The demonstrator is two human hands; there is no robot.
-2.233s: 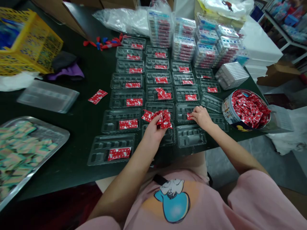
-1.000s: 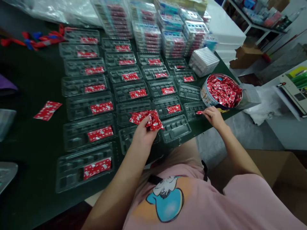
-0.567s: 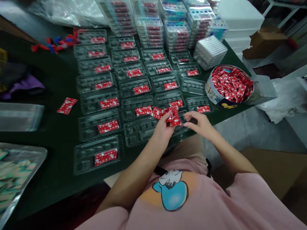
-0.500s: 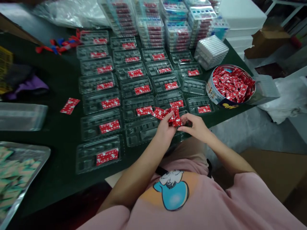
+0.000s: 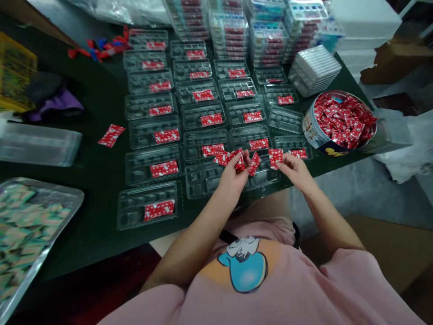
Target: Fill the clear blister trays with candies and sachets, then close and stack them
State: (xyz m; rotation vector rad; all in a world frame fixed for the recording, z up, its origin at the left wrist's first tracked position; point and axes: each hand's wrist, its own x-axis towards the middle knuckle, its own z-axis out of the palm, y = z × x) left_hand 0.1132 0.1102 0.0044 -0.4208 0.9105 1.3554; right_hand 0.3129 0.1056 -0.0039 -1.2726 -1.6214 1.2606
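Note:
My left hand [image 5: 236,170] is closed around several small red-and-white patterned packets [image 5: 222,157], which stick out between its fingers. Pinched in the fingertips of my right hand [image 5: 295,169] is one such red packet [image 5: 275,158], held apart from the bunch. Beneath both hands lie clear plastic compartment trays [image 5: 199,183]. Rows of these trays cover the table, most with one red packet [image 5: 164,168] in a front right compartment. A tray [image 5: 267,177] near my right hand is partly covered by the hands and packets.
At the right stands a round tin [image 5: 313,131] heaped with red packets. Stacks of filled clear boxes [image 5: 230,36] rise at the back. A metal tray [image 5: 76,192] of greenish pieces sits at the left, beyond it a loose red packet [image 5: 111,135] and a purple cloth [image 5: 64,104].
My right hand has drawn one red packet away from the bunch and moved to the right. The left hand keeps its packets. The whole view has shifted slightly.

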